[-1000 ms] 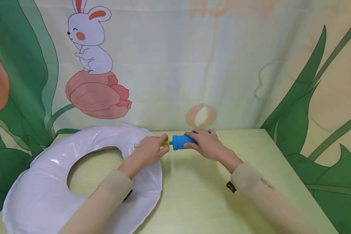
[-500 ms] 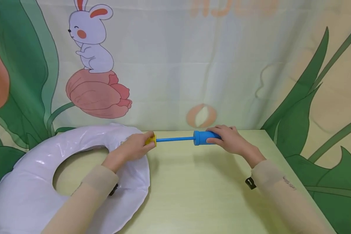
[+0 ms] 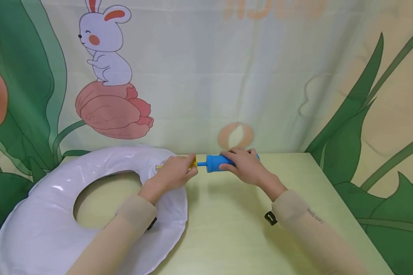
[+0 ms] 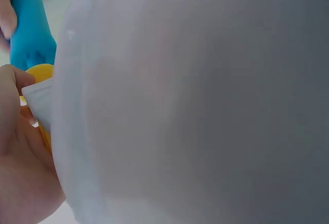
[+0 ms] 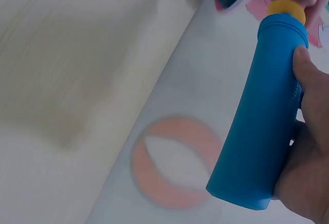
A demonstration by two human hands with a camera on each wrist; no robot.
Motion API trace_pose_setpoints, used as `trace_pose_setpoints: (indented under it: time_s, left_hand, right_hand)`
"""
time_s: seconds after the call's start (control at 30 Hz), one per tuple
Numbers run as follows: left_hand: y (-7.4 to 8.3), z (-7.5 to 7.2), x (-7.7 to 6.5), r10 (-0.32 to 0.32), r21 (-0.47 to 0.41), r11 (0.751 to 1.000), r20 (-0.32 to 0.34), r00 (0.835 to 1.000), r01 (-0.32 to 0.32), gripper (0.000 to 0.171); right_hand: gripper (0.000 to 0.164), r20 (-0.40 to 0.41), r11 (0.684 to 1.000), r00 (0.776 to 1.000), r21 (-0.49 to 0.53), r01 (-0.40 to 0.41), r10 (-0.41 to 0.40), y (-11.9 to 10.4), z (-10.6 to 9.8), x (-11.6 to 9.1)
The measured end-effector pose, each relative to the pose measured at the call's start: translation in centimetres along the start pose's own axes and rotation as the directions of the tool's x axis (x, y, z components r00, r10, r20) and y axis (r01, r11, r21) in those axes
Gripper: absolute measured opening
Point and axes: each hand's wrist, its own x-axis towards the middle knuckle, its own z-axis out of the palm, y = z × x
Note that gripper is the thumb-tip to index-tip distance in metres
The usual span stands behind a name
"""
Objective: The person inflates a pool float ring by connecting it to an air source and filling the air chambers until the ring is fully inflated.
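A hand air pump lies level between the two hands in the head view. My right hand (image 3: pixel 246 166) grips its blue barrel (image 3: pixel 214 163), thumb along the side, also visible in the right wrist view (image 5: pixel 257 116). The yellow end piece (image 3: pixel 194 162) is held in my left hand (image 3: pixel 172 172), which covers most of it. A short stretch of blue rod (image 3: pixel 202 164) shows between the two parts. The yellow tip meets the white swim ring (image 3: pixel 31 214) near its right upper side; fingers hide part of the joint. The ring (image 4: pixel 195 100) fills most of the left wrist view.
Under the ring and hands is a pale yellow-green table (image 3: pixel 227 229). Directly behind it hangs a printed curtain (image 3: pixel 192 76) with a rabbit and flowers. A black strap piece (image 3: pixel 270 218) hangs from the right sleeve.
Half a second ago the barrel was drawn right with a long rod exposed; now it is pushed back toward the yellow end. The left hand and ring shifted left, then back right.
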Motion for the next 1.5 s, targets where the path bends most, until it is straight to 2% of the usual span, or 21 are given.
trace_pose_setpoints:
  time_s: [0.13,0.27,0.4,0.63,0.73,0.87,1.07,1.33,1.4,1.5]
  left_hand:
    - [0.5,0.4,0.1,-0.01,0.008,1.0,0.023,1.0,0.01,0.018]
    - [0.2,0.0,0.0,-0.024,-0.023,0.999,0.036,0.999,0.025,0.018]
    - [-0.7,-0.7,-0.1,-0.04,-0.047,0.998,0.055,0.998,0.042,0.014]
    - [-2.5,-1.6,-0.7,-0.087,-0.098,0.99,0.133,0.987,0.101,0.017]
    - [-3.0,-1.8,-1.0,-0.104,-0.107,0.987,0.135,0.985,0.119,0.019]
    - [-2.9,-2.0,-1.0,-0.093,-0.102,0.989,0.104,0.99,0.104,0.014]
    - [-1.2,-1.7,-0.1,-0.016,-0.058,0.998,0.067,0.998,0.02,0.008]
    - [1.6,-0.6,1.0,-0.024,0.043,0.999,0.095,0.995,0.02,0.016]
    - [1.8,-0.4,1.1,-0.022,0.046,0.999,0.1,0.995,0.017,0.019]
    - [1.4,-0.3,1.1,-0.036,0.013,0.999,0.113,0.993,0.035,0.018]
  right_hand:
    - [0.059,0.036,0.999,0.999,-0.03,0.019,-0.018,-1.3,0.4,0.7]
    - [0.066,0.055,0.996,0.998,-0.076,0.043,-0.039,-1.3,0.2,0.9]
    - [0.066,0.073,0.997,0.997,-0.071,0.042,-0.037,0.1,-0.4,0.4]
    - [0.06,0.164,0.999,0.986,0.001,-0.042,0.042,4.1,-2.4,-1.4]
    - [0.064,0.156,0.997,0.985,-0.001,-0.074,0.073,5.1,-3.0,-2.1]
    - [0.067,0.112,0.997,0.99,-0.029,-0.077,0.08,5.6,-3.0,-2.5]
    - [0.064,0.059,0.996,0.998,-0.091,-0.004,0.009,4.2,-1.9,-1.8]
    - [0.063,0.055,0.995,0.998,-0.089,0.046,-0.041,0.6,0.0,-0.3]
    - [0.062,0.048,0.995,0.997,-0.082,0.057,-0.053,0.1,0.4,-0.1]
    - [0.061,0.052,0.996,0.997,-0.064,0.062,-0.059,0.0,0.6,0.1]
